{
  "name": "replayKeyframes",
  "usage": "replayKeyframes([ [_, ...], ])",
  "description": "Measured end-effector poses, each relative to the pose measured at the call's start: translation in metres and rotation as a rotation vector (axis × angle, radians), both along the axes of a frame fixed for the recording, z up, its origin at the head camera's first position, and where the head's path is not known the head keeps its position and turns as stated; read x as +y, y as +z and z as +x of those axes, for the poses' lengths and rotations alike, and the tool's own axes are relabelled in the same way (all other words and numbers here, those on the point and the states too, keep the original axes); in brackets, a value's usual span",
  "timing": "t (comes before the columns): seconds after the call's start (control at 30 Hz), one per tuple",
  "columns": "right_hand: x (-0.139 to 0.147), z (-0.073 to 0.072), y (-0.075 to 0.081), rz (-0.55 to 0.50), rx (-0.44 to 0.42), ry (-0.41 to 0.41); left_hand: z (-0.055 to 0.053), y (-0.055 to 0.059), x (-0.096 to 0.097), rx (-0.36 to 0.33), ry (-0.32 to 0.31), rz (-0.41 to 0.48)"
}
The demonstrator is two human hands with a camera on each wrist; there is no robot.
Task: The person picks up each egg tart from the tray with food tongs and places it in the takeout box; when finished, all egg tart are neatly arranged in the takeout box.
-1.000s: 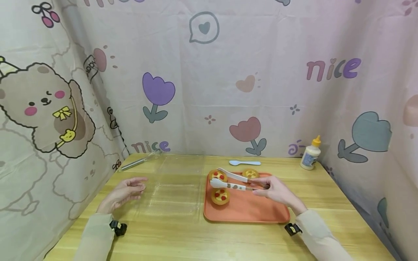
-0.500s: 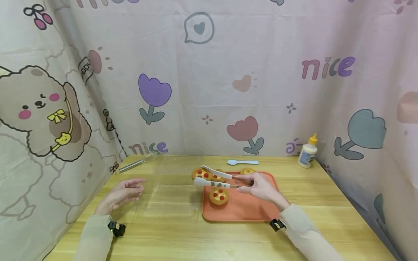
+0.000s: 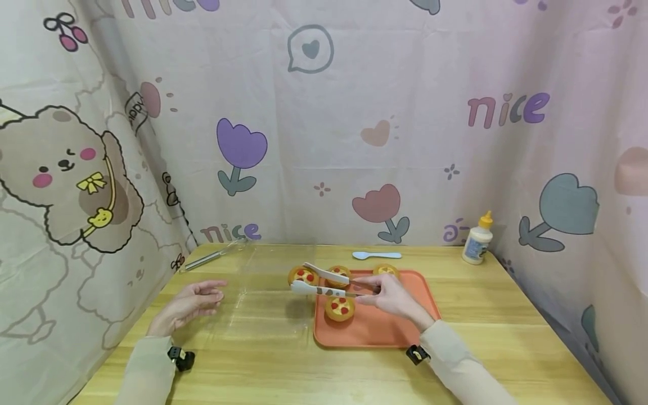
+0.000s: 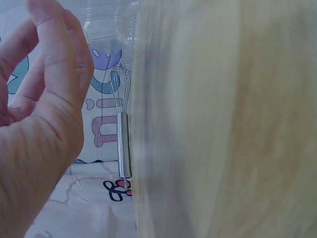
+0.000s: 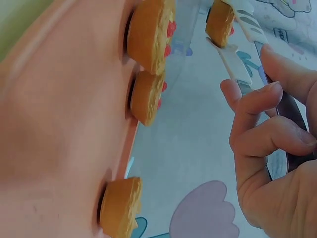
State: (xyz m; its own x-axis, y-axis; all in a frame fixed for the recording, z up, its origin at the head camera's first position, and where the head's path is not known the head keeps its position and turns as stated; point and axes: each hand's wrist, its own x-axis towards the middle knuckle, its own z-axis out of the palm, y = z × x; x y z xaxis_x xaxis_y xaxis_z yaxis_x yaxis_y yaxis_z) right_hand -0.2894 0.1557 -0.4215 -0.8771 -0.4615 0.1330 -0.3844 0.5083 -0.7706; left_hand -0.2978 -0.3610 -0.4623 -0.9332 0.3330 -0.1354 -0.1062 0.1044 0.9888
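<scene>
Head view. Right hand [image 3: 392,295], right of centre: thumb and fingers pinch the grips of white tongs [image 3: 331,292], one arm brown-spotted. Red-topped tart [image 3: 304,275], near centre: between the tong tips, well to the left of the fingers and apart from them, in the picture above the right part of a clear plastic box [image 3: 263,315]. Orange tray [image 3: 385,334], lower centre right, bearing three tarts: a near red-topped one [image 3: 339,309] at the tray's left, a far red-topped one [image 3: 339,271] partly behind the tongs, a pale-topped one [image 3: 386,269] at the far edge. Left hand [image 3: 189,304], lower left: fingers loosely bent, just left of the box. Wire whisk [image 3: 204,260], left of centre; pale blue spoon [image 3: 377,255], beyond the tray; glue bottle, yellow cap [image 3: 477,246], at right. All on or above a wooden tabletop [image 3: 263,377], printed cloth [image 3: 324,140] behind.

Left wrist view. Left hand at left, fingers curved; whisk at centre left; tabletop at right, blurred.

Right wrist view. Right hand at right, fingers bent round the tong handles; gripped tart at upper centre right, beyond the fingertips. Tray at left with its three tarts.
</scene>
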Motion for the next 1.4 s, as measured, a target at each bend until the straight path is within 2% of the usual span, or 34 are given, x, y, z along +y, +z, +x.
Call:
replayKeyframes([
  [0.2, -0.017, -0.002, 0.001, -0.001, -0.015, 0.0, 0.0, 0.0, 0.0, -0.019, 0.006, 0.031],
  [0.43, -0.032, -0.006, 0.004, 0.012, 0.015, 0.018, -0.003, -0.002, -0.001, 0.007, -0.021, 0.053],
  [0.67, -0.043, -0.014, 0.005, 0.012, -0.02, 0.025, -0.003, 0.003, -0.001, -0.015, 0.014, 0.001],
  [0.9, -0.056, -0.017, 0.002, 0.009, -0.058, 0.078, -0.002, 0.001, -0.002, -0.006, 0.007, -0.001],
  [1.03, -0.065, -0.019, 0.004, 0.026, -0.038, 0.101, -0.001, 0.002, -0.003, -0.014, 0.006, 0.005],
  [1.2, -0.074, -0.023, 0.009, 0.023, -0.016, 0.087, -0.003, 0.003, -0.003, 0.006, -0.008, 0.012],
  [1.4, -0.084, -0.022, 0.007, 0.065, 0.018, 0.1, -0.004, 0.0, -0.003, 0.002, -0.031, -0.002],
])
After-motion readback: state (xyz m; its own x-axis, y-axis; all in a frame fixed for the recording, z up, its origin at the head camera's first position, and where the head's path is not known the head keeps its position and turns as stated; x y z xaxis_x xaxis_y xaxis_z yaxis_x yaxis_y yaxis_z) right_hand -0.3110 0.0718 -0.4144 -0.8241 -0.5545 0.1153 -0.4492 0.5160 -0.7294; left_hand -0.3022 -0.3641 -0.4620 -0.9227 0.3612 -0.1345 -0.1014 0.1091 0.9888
